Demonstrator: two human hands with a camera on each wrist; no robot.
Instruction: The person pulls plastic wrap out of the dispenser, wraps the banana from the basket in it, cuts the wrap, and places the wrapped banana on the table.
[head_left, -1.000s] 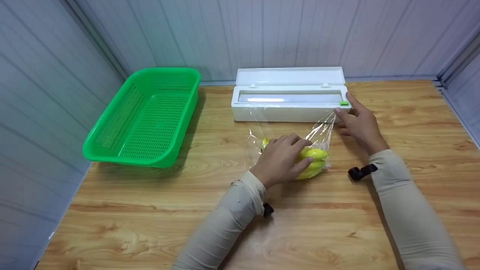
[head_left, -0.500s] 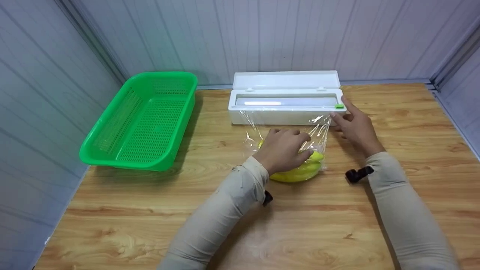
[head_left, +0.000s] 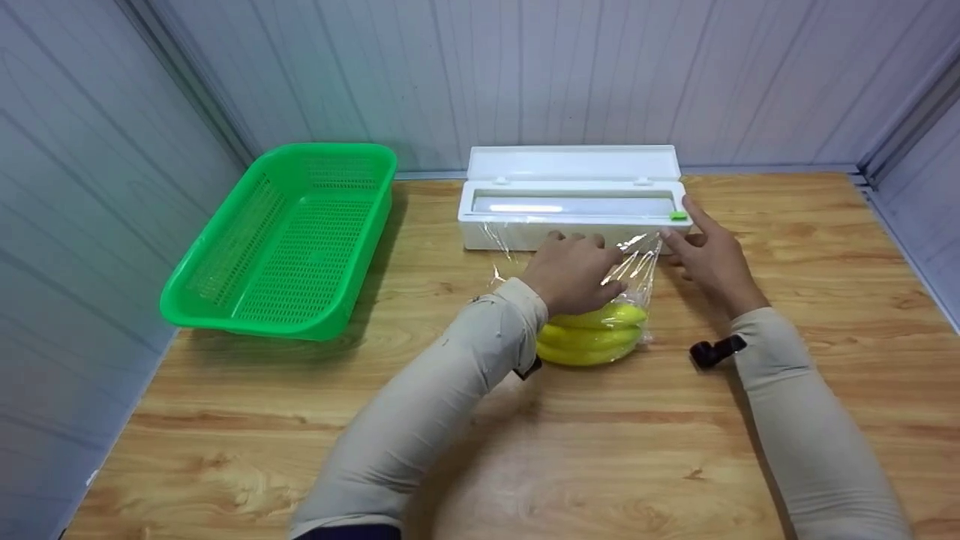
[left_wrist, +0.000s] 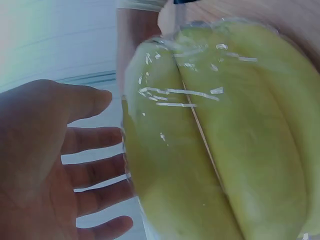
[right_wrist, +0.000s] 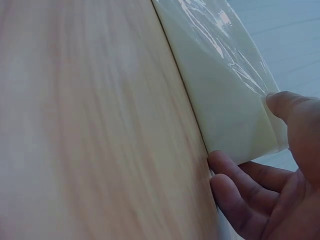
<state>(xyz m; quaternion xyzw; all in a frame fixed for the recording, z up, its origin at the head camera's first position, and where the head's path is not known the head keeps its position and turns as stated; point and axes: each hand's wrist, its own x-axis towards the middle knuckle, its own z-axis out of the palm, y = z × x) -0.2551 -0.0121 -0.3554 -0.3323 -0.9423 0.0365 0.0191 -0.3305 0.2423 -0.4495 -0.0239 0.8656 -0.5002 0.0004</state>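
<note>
A bunch of yellow bananas (head_left: 592, 345) lies on the table under clear cling film (head_left: 637, 266). The film runs in tight creases from the front edge of a white cling film dispenser (head_left: 574, 184), whose lid stands open. My left hand (head_left: 576, 274) is over the film between bananas and dispenser, palm down. Its fingers are loosely extended in the left wrist view, beside the wrapped bananas (left_wrist: 225, 125). My right hand (head_left: 716, 259) grips the dispenser's right end, thumb (right_wrist: 282, 106) at the film's edge and fingers around the end. A green slide cutter (head_left: 678, 216) sits near that thumb.
A green plastic basket (head_left: 352, 300) with perforated sides stands at the left on the wooden table (head_left: 600, 465). A panelled wall (head_left: 570, 75) rises right behind the dispenser. Another wall closes off the left side.
My left hand has moved off the bananas and forward toward the dispenser, leaving more of the bunch uncovered by the hand. The right hand stays at the dispenser's end.
</note>
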